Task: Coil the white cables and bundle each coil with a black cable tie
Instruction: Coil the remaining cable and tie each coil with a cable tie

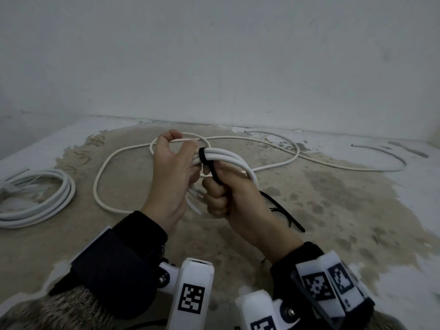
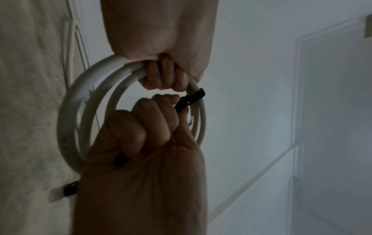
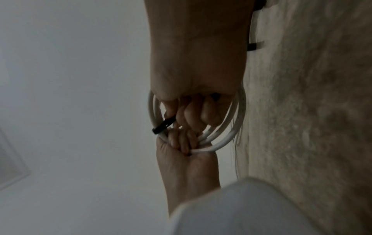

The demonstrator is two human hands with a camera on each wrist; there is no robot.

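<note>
A small coil of white cable (image 1: 232,157) is held up above the floor between both hands. My left hand (image 1: 182,160) grips the coil with its fingers curled through the loops, thumb raised. A black cable tie (image 1: 204,156) is wrapped round the coil strands. My right hand (image 1: 219,192) is a fist round the tie's tail. In the left wrist view the left hand's fingers (image 2: 165,76) clasp the coil (image 2: 68,120), and the right hand (image 2: 145,127) holds the tie (image 2: 191,100). The right wrist view shows the right hand (image 3: 197,111), tie (image 3: 163,125) and left hand (image 3: 181,143).
A long loose white cable (image 1: 104,167) sprawls in loops over the stained floor behind the hands. A second coil of white cable (image 1: 50,198) lies at the left. Spare black ties (image 1: 283,210) lie just right of my right hand. A white wall (image 1: 214,67) stands close behind.
</note>
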